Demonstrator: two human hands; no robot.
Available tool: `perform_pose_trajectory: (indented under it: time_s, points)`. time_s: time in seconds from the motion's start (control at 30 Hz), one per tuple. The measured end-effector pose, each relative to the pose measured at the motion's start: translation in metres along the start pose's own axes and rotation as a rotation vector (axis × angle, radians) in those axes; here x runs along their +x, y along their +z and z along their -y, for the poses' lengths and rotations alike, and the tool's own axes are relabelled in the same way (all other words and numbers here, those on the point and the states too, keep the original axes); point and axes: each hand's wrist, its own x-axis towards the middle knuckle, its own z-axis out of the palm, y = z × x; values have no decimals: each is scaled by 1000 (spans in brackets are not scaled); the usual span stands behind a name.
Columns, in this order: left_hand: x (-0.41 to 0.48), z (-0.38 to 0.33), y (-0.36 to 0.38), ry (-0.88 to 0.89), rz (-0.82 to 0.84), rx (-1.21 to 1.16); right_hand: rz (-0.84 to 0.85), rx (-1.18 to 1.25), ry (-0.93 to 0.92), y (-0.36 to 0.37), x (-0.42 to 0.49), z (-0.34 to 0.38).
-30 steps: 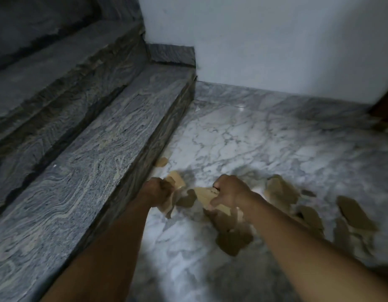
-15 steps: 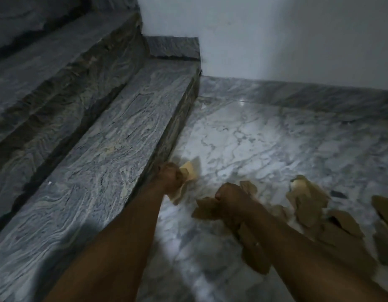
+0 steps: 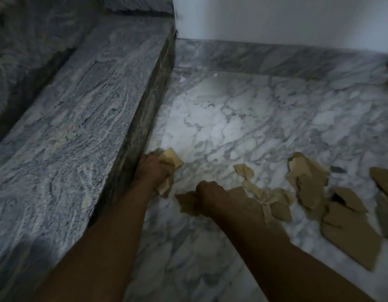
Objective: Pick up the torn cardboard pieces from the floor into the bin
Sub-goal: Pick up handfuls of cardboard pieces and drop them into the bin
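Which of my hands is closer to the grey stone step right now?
Left. The left hand, gripping cardboard scraps, sits right beside the step, at its front face. The right hand, holding a scrap, is farther out over the marble floor.

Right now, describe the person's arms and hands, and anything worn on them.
The left arm and right arm are bare to the frame edge; no sleeves show. The left hand and right hand wear no gloves, and neither wrist carries a watch or band. Rings cannot be ruled out in this dim view.
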Motion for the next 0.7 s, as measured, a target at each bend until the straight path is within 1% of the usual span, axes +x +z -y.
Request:
perform_pose_trajectory:
  time_s: [0.07, 0.13, 0.23, 0.3, 0.4, 0.47, 0.53, 0.6, 0.63, 0.7]
  points:
    - [-5, -4, 3, -60, -26, -81, 5, -18, -33, 5, -9, -1]
    - [-17, -8, 4, -77, -20, -127, 11, -45, -87, 8, -19, -7]
    - [-30, -9, 5, -50, 24, -99, -18, -39, -101, -12, -24, -26]
    - [-38, -9, 8, -27, 36, -42, -39, 35, -70, -41, -22, -46]
    - [-53, -11, 13, 44, 30, 17, -173, 191, 27, -84, -14, -78]
    - [-56, -10, 17, 99, 36, 72, -216, 221, 116, -95, -1, -90]
    - [-56, -9, 22, 119, 32, 117, -227, 166, 131, -88, 16, -95]
    - [-55, -9, 26, 119, 8, 140, -207, 0, 102, -72, 25, -92]
    - [-54, -8, 27, 108, -1, 133, -228, -68, 71, -63, 26, -91]
    - [-53, -10, 28, 74, 6, 110, -281, -30, 27, -50, 26, -91]
